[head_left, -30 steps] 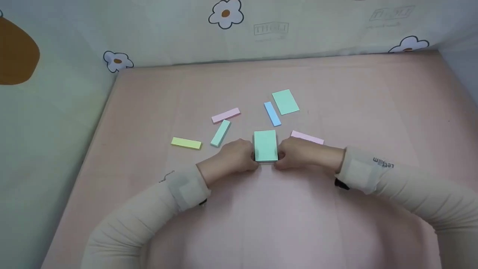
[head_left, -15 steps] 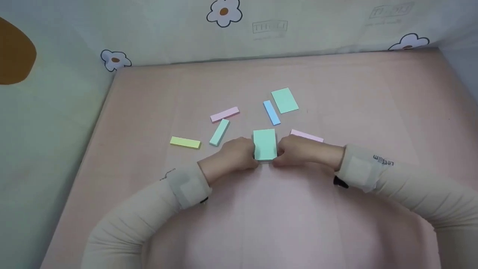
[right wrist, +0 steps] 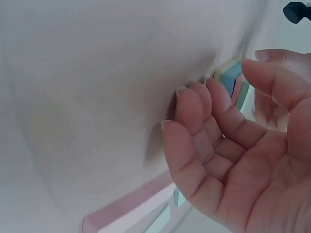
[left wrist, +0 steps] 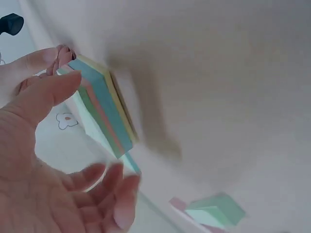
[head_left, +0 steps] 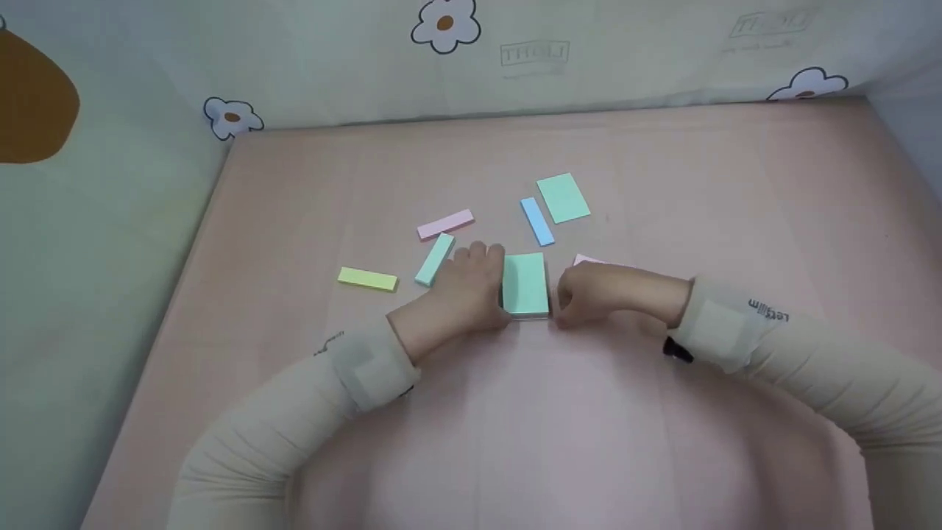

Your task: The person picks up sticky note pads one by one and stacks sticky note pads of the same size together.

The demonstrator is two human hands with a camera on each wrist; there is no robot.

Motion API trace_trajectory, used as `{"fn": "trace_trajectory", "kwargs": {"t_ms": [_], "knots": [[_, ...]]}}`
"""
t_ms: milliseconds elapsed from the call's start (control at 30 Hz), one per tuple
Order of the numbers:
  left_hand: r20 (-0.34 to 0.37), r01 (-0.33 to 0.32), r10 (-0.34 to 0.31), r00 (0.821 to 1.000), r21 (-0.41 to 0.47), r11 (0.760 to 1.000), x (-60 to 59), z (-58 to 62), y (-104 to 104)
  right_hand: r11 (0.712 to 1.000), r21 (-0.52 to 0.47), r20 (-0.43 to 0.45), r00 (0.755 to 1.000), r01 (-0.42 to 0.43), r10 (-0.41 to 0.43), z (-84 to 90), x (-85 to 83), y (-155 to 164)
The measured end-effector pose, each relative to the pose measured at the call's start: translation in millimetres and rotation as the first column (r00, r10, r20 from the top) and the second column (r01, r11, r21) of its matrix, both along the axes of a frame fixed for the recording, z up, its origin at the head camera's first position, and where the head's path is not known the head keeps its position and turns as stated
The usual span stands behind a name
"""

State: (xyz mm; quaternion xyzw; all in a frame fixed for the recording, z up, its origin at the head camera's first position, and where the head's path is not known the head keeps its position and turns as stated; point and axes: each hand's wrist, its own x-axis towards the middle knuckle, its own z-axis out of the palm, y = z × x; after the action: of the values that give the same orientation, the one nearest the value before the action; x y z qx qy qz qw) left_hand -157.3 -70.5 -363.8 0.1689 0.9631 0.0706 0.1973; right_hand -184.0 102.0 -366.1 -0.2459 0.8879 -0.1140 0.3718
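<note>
Table (head_left: 706, 191) is bearing a stack (head_left: 527, 285); loose-fingered left hand (head_left: 471, 291) and right hand (head_left: 595, 293) are seemingly squaring it, next needing even pressure.

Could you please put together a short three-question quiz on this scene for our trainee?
1. True or false: in the head view, the green-topped stack sits between the left hand and the right hand.
2. What colour is the leftmost strip in the head view: (A) blue, (B) yellow, (C) pink?
3. In the left wrist view, which colour layer of the stack lies nearest the tabletop?

Key: 1. True. 2. B. 3. Yellow.
</note>
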Motion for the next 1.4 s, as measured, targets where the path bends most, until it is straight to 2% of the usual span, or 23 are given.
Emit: {"fn": "trace_trajectory", "kwargs": {"t_ms": [67,100,167,233,367,633,1400], "knots": [[-0.058,0.093,-0.092,0.994,0.005,0.996,-0.7,-1.6,4,0.999,0.02,-0.001,1.0,-0.027,0.027,1.4,-1.4,3],[-0.066,0.137,-0.136,0.989,0.013,0.99,-1.4,-3.3,6,0.999,0.023,-0.005,0.999,-0.045,0.045,1.7,-1.8,5],[-0.051,0.206,-0.204,0.978,0.038,0.978,-3.5,-7.5,10,0.997,0.02,-0.012,0.997,-0.081,0.081,1.8,-2.5,6],[-0.024,0.24,-0.24,0.971,0.039,0.97,-6.2,-11.3,13,0.994,0.014,-0.018,0.994,-0.106,0.107,1.2,-2.8,7],[0.016,0.236,-0.236,0.972,0.017,0.972,-12.7,-14.8,18,0.993,-0.004,-0.021,0.993,-0.114,0.114,-0.8,-2.9,8],[0.072,0.252,-0.249,0.966,-0.036,0.967,-20.9,-14.6,20,0.996,-0.015,-0.022,0.996,-0.089,0.088,-5.3,-3.3,9],[0.117,0.211,-0.21,0.971,0.002,0.977,-25.7,-12.9,23,0.998,-0.012,-0.017,0.998,-0.061,0.061,-7.5,-2.6,8]]}}
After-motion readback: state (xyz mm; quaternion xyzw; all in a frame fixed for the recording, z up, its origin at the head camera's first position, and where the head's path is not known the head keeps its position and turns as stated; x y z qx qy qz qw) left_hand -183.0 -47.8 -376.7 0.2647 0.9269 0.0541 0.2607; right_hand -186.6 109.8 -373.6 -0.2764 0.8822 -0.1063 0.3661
